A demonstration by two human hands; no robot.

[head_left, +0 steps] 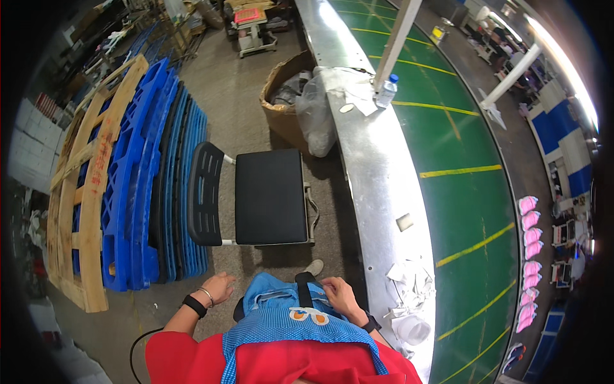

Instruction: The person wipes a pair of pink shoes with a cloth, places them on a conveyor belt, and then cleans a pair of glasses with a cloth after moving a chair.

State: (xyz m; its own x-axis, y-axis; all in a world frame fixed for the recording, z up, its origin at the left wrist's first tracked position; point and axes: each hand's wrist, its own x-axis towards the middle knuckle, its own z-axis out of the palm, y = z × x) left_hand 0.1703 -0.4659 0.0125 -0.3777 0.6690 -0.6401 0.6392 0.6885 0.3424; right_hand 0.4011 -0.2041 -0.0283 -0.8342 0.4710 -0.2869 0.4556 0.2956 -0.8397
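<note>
Just short of the black chair (268, 198), on the wearer's side: two bare hands.

Right hand (342, 299): short of the chair's right edge; forearm angled inward, fingers bent, tips at the blue apron (275, 329) beside a black strap (304, 291). Whether they pinch cloth cannot be told. Black wristband (371, 322) worn.

Left hand (219, 289): short of the chair's backrest, apart from the apron; elbow out, forearm angled up, palm side unclear, fingers loosely bent and unclosed, with nothing visible in them. Bracelet (206, 296) and dark band (194, 306) at the wrist.

Apron: directly short of the chair, worn over a red top (288, 361), one orange-and-white patch (309, 315) on its front.

Shoe (314, 267), pale: just short of the chair seat.

Pallets, left of the chair: blue plastic (131, 185), upright on edge; wooden (96, 192), outermost.

Cardboard bin (288, 133), with clear bag (314, 118): beyond the chair, slightly right.

Metal ledge (377, 173): right of the chair, bearing white scraps (409, 285) and a blue-capped bottle (387, 93).

Green belt (454, 147), yellow-lined: farther right of the chair.

Pink items (532, 237), in a row: farthest right of it.
</note>
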